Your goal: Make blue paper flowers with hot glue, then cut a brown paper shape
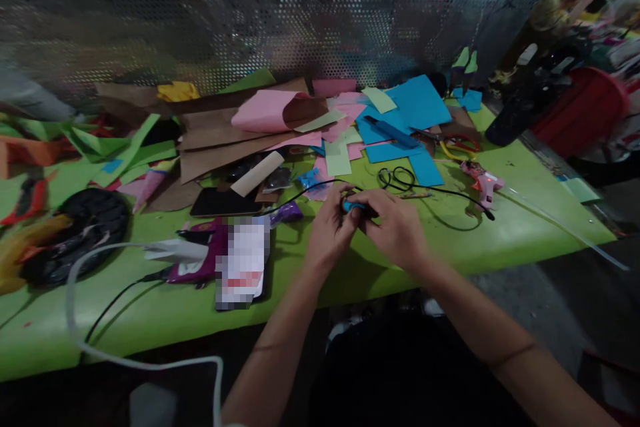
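My left hand (pixel 330 227) and my right hand (pixel 395 223) meet over the green table (pixel 500 233) near its front edge. Both are closed round a small blue and black object (pixel 353 206) held between them; I cannot make out what it is. A black cable (pixel 300 195) runs from it toward the left. Just beyond my hands lie a small blue wrapper (pixel 311 178) and coiled black wire (pixel 397 178).
Blue (pixel 417 103), pink (pixel 263 110), brown (pixel 220 143) and green paper sheets cover the back of the table. A pink glue gun (pixel 483 180) and scissors (pixel 457 145) lie right. A dark phone (pixel 223 202), a purple pouch (pixel 205 257), a white cable (pixel 75 280) and a black round object (pixel 95 220) lie left.
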